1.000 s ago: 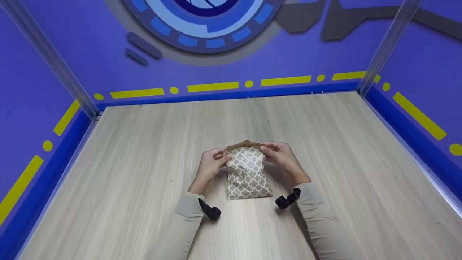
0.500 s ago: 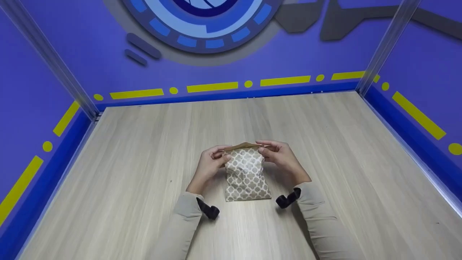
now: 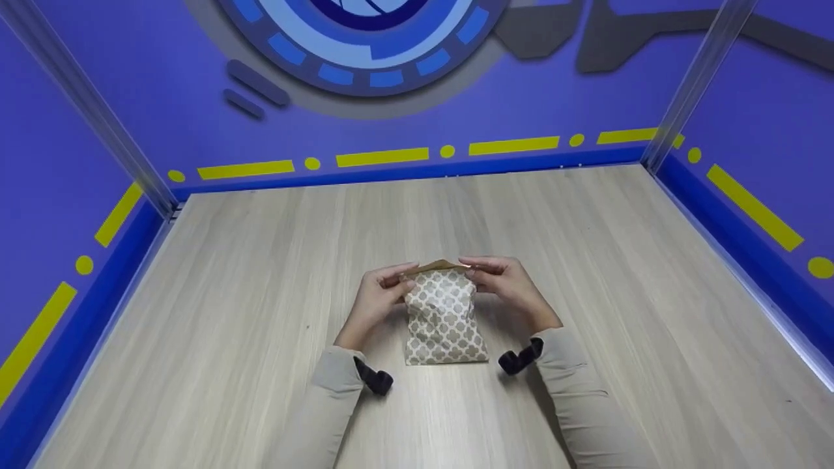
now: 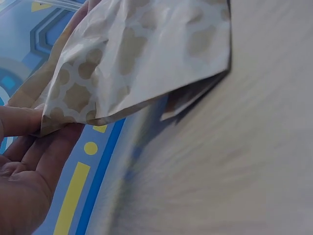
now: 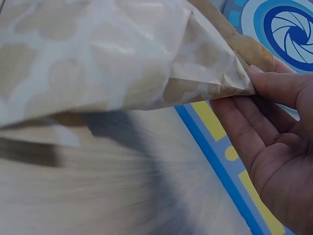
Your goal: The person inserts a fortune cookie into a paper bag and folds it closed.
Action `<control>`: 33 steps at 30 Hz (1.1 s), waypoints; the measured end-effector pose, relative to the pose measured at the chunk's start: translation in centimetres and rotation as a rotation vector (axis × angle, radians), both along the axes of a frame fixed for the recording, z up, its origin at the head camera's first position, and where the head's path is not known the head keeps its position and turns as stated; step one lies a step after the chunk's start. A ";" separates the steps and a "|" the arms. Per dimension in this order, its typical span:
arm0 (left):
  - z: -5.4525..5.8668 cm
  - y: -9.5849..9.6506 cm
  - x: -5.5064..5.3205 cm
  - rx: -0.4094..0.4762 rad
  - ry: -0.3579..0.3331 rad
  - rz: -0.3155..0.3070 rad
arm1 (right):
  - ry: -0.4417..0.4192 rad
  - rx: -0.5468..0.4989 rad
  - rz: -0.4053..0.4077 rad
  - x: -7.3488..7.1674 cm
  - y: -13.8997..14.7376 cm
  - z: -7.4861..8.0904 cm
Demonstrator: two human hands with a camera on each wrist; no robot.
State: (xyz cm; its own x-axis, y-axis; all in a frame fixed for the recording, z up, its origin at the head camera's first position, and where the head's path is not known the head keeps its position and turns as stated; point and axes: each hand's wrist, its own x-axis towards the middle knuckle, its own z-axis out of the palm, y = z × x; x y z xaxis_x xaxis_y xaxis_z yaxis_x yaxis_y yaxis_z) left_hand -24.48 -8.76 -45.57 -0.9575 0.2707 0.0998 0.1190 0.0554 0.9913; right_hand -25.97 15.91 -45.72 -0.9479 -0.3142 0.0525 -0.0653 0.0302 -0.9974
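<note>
A small paper bag point(image 3: 443, 319) with a white and tan lattice print stands between the two hands in the head view, its bottom edge toward the person. Plain brown paper shows along its far top edge. My left hand point(image 3: 378, 296) pinches the upper left corner between thumb and fingers; the left wrist view shows the thumb over the printed side of the bag point(image 4: 132, 63). At the opposite top corner, my right hand point(image 3: 511, 286) pinches the paper, thumb near the brown flap point(image 5: 252, 51) in the right wrist view. The inside of the bag is hidden.
A light wood table point(image 3: 260, 273) lies under the bag. Blue-purple panels point(image 3: 150, 85) with yellow marks enclose its back and sides. Black wrist camera mounts point(image 3: 519, 359) sit at both sleeve cuffs.
The bag's top has tipped slightly toward the person, and less brown paper shows. Both hands' index fingers have extended along the top edge, and the bag has shifted slightly nearer.
</note>
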 end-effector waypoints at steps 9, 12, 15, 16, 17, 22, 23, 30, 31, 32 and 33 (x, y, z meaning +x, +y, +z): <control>-0.3 0.2 0.2 0.022 0.010 0.016 | 0.047 -0.011 -0.010 -0.8 0.2 -1.6; -0.3 0.3 0.2 0.003 0.023 0.020 | 0.064 -0.008 -0.012 -0.8 0.2 -1.7; -0.3 0.3 0.2 -0.021 0.031 0.021 | 0.061 -0.002 -0.014 -0.7 0.2 -1.5; -0.3 0.3 0.2 -0.032 0.038 0.022 | 0.053 -0.005 -0.015 -0.6 0.2 -1.4; -0.3 0.3 0.2 -0.039 0.046 0.023 | 0.045 -0.008 -0.018 -0.6 0.2 -1.2; -0.4 0.3 0.1 -0.038 0.060 0.015 | 0.027 -0.003 -0.020 0.2 -0.1 0.2; -0.4 0.3 0.1 -0.033 0.058 0.011 | 0.031 0.007 -0.021 0.3 -0.2 0.4; -0.4 0.3 0.0 -0.040 0.032 0.010 | 0.025 0.036 -0.048 0.7 -0.6 0.9; -0.3 0.3 0.0 -0.045 0.026 0.010 | 0.022 0.035 -0.055 0.7 -0.6 0.8; -0.3 0.3 0.0 -0.049 0.022 0.011 | 0.017 0.037 -0.063 0.7 -0.6 0.8; -0.3 0.3 0.1 -0.054 0.017 0.011 | 0.015 0.043 -0.070 0.7 -0.6 0.8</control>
